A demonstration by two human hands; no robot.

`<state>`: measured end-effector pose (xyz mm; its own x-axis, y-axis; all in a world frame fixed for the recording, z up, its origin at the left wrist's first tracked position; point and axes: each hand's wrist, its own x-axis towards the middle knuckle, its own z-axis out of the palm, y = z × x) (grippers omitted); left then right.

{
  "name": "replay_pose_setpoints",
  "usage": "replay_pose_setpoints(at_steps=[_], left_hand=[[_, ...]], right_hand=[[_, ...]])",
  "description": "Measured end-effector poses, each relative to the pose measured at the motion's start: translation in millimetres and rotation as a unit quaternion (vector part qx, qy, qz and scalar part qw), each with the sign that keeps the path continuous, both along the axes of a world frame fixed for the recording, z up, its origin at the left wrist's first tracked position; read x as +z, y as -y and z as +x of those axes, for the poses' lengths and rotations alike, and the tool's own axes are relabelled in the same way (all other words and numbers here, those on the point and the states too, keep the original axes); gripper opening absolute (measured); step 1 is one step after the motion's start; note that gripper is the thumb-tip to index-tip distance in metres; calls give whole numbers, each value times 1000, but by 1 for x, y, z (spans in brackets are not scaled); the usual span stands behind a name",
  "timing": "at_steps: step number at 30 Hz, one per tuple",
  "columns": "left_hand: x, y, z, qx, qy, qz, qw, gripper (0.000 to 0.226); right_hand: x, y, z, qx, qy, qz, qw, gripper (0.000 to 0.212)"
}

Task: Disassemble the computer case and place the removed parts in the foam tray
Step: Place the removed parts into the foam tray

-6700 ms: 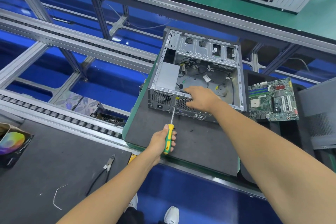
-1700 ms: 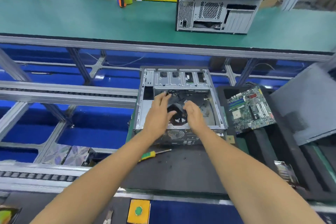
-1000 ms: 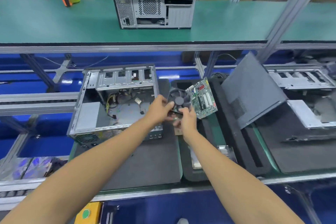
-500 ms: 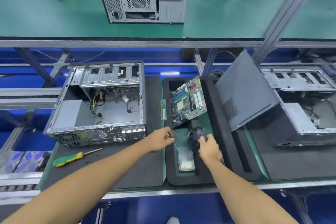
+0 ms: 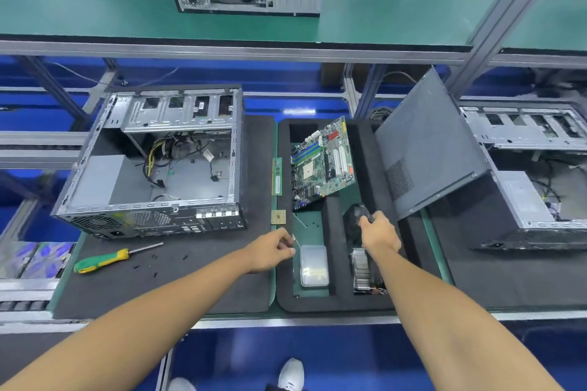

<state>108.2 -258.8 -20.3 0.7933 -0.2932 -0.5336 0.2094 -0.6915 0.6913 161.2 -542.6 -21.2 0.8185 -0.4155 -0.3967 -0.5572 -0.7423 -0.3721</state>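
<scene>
Right hand (image 5: 379, 233) gripping a dark fan (image 5: 355, 219) in the foam tray (image 5: 333, 303), fan blurry, partly hidden. Left hand (image 5: 270, 251) by the tray's left edge, fingers curled on something tiny, unclear. Open computer case (image 5: 152, 165) far left.

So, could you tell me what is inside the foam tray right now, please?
The foam tray holds a tilted motherboard, a clear plastic box, a heatsink and the black fan gripped by the right hand. Whatever lies beneath them is hidden.

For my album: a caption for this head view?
Right hand lowers black fan into foam tray beside opened computer case.
</scene>
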Motion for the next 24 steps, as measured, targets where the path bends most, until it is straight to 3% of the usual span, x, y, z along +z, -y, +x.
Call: replay_pose_setpoints(at_steps=[12,18,21,24], left_hand=[[7,15,0,-38,2,-7,999,25],[9,30,1,-53,0,-17,998,26],[7,27,-3,-56,-3,-18,998,27],[6,19,-8,-46,-11,-16,999,26]], right_hand=[[10,75,-31,-142,211,-99,962,18],[19,60,-22,-15,185,-92,978,21],[17,27,-11,50,127,-73,988,22],[13,8,-4,10,97,-36,995,25]])
